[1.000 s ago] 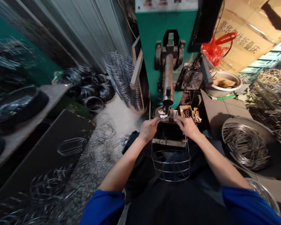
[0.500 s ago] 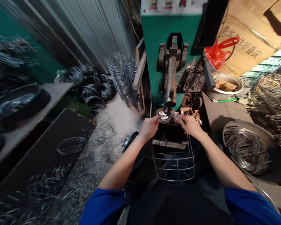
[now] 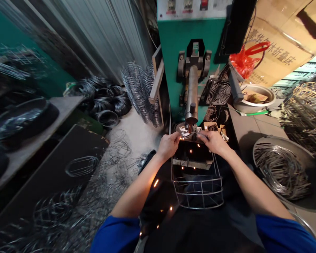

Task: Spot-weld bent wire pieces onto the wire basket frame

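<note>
A wire basket [image 3: 202, 194] hangs below my hands, its rounded ringed end toward my lap. My left hand [image 3: 169, 146] is closed in a pinch at the basket's far left end. On the other side, my right hand [image 3: 215, 141] pinches a thin wire at its far right end. The wire between my fingertips lies under the copper-coloured tip of a spot welder's upper electrode arm [image 3: 192, 95]. Orange sparks [image 3: 191, 151] fly from there toward my lap. Exactly how the wires meet at the tip is too small to tell.
The green welder body [image 3: 171, 70] stands ahead. A basin [image 3: 263, 140] of bent wires sits at right, near a white bucket [image 3: 268, 96]. Stacked wire rings [image 3: 137, 91] stand left of the machine. Loose wire pieces [image 3: 102, 196] litter the floor, beside a dark board [image 3: 55, 165].
Sparks have appeared at the electrode and below it. The electrode tip sits slightly lower against the wire. Both hands keep their pinch at nearly the same place.
</note>
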The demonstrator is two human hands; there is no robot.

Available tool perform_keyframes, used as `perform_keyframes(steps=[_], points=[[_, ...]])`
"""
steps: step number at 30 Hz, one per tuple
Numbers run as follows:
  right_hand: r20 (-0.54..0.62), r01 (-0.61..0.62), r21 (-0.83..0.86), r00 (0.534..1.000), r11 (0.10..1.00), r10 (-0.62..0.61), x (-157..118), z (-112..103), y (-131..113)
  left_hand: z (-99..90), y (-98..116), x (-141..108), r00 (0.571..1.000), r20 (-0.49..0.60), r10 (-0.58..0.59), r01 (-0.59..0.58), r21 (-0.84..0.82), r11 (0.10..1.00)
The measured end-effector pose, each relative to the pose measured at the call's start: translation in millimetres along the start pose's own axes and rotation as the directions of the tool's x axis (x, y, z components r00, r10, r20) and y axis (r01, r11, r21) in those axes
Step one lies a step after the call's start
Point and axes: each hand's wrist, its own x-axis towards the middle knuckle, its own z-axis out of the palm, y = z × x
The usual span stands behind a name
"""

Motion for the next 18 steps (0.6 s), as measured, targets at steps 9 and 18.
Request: perform_keyframes(steps=[9, 18], points=[[0.047, -0.058, 0.05, 0.997, 0.997, 0.055, 2.9, -4.8, -2.9, -3.6, 3.1, 4.4, 0.998, 0.04, -0.051, 0.051, -0.005, 0.999], [0.105, -0.121, 0.123, 0.989, 0.985, 0.108, 2.8, -6.9, -3.8, -7.0, 4.3, 7.4, 0.989, 0.089, -0.12, 0.116, 0.047, 0.992]])
